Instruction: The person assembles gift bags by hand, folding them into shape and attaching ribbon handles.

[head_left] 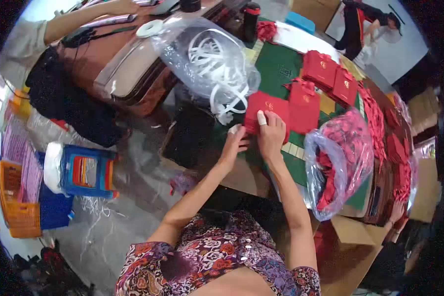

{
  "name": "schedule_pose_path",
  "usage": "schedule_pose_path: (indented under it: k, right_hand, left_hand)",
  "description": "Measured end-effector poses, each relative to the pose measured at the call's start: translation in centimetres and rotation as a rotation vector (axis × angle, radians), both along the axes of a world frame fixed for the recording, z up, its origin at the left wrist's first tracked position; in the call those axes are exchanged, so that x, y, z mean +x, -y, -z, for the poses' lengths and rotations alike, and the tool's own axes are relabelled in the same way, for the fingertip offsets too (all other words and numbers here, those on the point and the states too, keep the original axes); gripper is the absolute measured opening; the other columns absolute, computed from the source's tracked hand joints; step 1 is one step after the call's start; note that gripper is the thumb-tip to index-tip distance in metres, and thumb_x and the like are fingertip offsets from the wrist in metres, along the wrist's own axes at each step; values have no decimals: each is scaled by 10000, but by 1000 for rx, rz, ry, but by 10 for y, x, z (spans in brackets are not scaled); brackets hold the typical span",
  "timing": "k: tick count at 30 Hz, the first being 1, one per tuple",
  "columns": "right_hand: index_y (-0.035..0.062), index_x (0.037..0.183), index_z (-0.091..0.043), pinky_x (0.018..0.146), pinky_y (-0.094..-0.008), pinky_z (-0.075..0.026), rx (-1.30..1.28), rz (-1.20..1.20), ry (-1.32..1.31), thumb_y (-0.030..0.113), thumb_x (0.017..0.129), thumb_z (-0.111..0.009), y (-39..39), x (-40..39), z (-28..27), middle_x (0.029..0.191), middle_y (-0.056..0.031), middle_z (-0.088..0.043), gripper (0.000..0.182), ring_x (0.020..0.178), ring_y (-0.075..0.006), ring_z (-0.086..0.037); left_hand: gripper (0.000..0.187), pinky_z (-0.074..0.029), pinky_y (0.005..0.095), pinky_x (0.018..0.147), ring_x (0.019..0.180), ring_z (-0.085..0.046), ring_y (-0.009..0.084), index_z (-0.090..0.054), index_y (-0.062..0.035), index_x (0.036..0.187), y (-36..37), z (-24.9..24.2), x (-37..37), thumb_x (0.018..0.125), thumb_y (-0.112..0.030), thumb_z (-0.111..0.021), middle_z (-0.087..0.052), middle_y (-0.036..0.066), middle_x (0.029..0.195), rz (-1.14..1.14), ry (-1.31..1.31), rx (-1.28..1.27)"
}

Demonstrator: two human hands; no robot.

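Note:
A flat red paper bag point(267, 105) with a gold mark lies on the green table top point(276, 66). My right hand point(271, 132) rests on its near edge, fingers pressing it, with white tape on one fingertip. My left hand point(235, 142) pinches the bag's near left corner, also with a taped fingertip. Just right of my hands stands a second red bag point(304, 107), and more red bags point(330, 74) stand further back.
A clear plastic bag of white strips point(217, 64) lies left of the red bag. A clear bag of red pieces point(343, 158) sits at the right. A blue stool point(81, 170) and orange crate point(15, 197) stand on the floor. Another person's arm point(84, 15) reaches in at top left.

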State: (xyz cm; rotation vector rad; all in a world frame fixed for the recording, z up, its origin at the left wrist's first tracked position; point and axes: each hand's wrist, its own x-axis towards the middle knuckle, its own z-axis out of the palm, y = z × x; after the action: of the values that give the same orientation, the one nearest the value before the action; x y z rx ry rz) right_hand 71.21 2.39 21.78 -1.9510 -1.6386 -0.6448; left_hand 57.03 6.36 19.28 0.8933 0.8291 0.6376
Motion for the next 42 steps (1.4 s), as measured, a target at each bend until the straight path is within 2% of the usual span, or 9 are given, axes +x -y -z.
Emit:
schedule_pose_path:
  k: [7, 9, 10, 15, 21, 24, 30, 31, 42]
  right_hand:
    - [38, 1264, -563, 964, -445, -451, -173, 61, 75, 157, 863, -543, 1, -29, 23, 1229, -162, -575, 418, 1202, -336, -531]
    - [29, 1287, -553, 995, -462, -447, -162, -1, -19, 140, 866, -546, 9, -28, 13, 1268, -183, -566, 435, 1227, -358, -521]
    - [23, 1296, -547, 1005, -469, -445, -168, -37, -66, 127, 865, -547, 11, -26, 12, 1279, -194, -560, 443, 1232, -371, -517]
    - [5, 1296, -533, 1072, -472, -402, -163, -288, -374, 114, 717, -738, 36, -12, -11, 1311, -238, -513, 623, 1241, -428, -487]
    - [-32, 1271, -502, 968, -477, -437, 190, 219, -690, 303, 835, -756, 42, -2, 9, 1195, -251, -533, 606, 1107, -405, -534]
    - [-32, 1273, -499, 925, -459, -466, 140, 187, -1014, 336, 842, -754, 33, 4, 30, 1143, -238, -554, 621, 1049, -384, -567]
    - [-34, 1177, -616, 749, -326, -545, 203, 241, -1100, 313, 816, -804, 29, 13, 39, 928, -118, -694, 536, 834, -194, -672]
    - [-34, 1127, -639, 766, -377, -530, 205, 218, -1121, 345, 805, -782, 31, 16, 38, 930, -153, -689, 517, 846, -256, -675]
    - [11, 1043, -534, 803, -334, -518, 240, 187, -1281, 187, 874, -737, 33, 32, 55, 949, -102, -668, 317, 873, -174, -642]
  left_hand:
    - [446, -550, 297, 629, 802, -647, 118, -632, -59, 1097, -7, -2, 8, 864, -424, -740, -658, 25, 967, -83, 90, 59]
    - [419, -545, 279, 621, 871, -651, 123, -641, -63, 1108, -7, -6, 9, 881, -404, -731, -663, 18, 1016, -81, -18, 184]
    - [669, -563, 371, 811, 1076, -625, 193, -445, -96, 1390, -11, -12, 5, 895, -465, -701, -620, 74, 1231, 55, -141, 106]
    - [511, -565, 317, 603, 761, -694, 200, -530, -109, 1282, -18, 2, 4, 942, -482, -611, -685, 92, 1012, 49, -183, 60]
    - [592, -559, 318, 582, 742, -692, 218, -467, -85, 1303, -40, 3, 1, 914, -501, -630, -662, 111, 1096, 72, -309, 71]
    - [636, -543, 310, 497, 722, -670, 205, -448, -24, 1256, -46, 0, 1, 912, -529, -625, -628, 143, 1109, 46, -299, 141]
    - [683, -542, 311, 499, 792, -651, 213, -433, -24, 1296, -38, -2, 4, 901, -540, -644, -610, 137, 1116, 31, -324, 139]
    - [695, -545, 315, 512, 811, -640, 212, -429, -30, 1312, -36, -3, 4, 898, -543, -650, -606, 134, 1118, 22, -300, 142]
    - [635, -553, 343, 645, 880, -664, 226, -466, -89, 1358, -33, -1, -4, 932, -536, -613, -630, 94, 1183, 14, -262, 91]
